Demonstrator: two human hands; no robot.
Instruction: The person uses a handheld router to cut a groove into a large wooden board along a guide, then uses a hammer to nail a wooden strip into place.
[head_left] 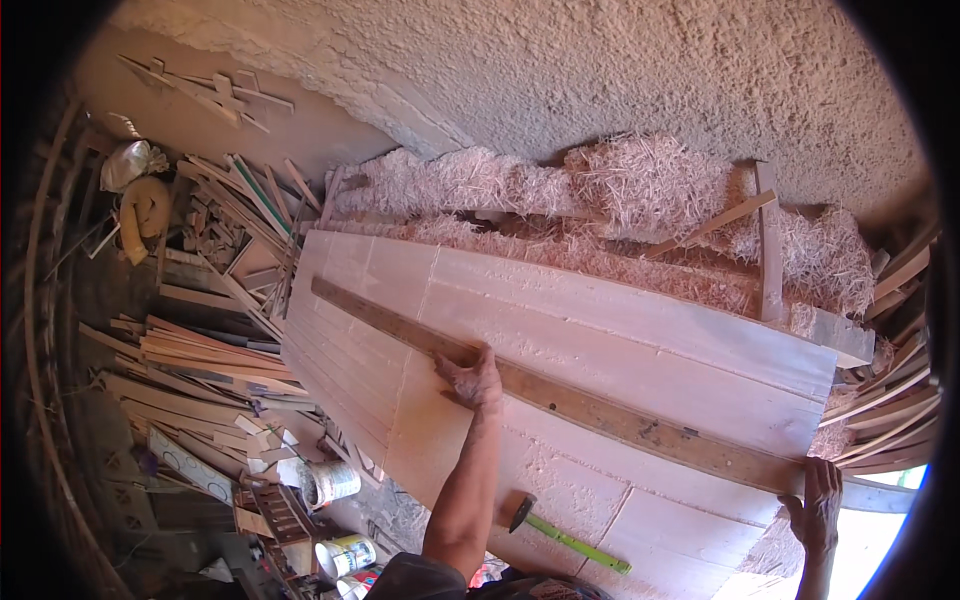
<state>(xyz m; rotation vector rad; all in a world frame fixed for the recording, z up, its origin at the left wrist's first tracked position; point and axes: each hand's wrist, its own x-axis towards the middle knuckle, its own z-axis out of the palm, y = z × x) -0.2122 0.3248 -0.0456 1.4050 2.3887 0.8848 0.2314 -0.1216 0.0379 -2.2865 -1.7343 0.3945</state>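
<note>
Left hand (472, 380) part-open, thumb and fingers spread against strip (600, 412); right hand (820, 500) loosely curled at strip's right end, grip unclear. Strip lies lengthwise across panel (560, 320), hammer (572, 541) nearer the person.

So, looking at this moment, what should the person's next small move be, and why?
Probably a slight nudge of the long wooden strip to true its position on the pale panel: the left hand is at it left of its middle, the right hand near its right end, so both could steer it, and the green-handled hammer lies clear of it.
</note>
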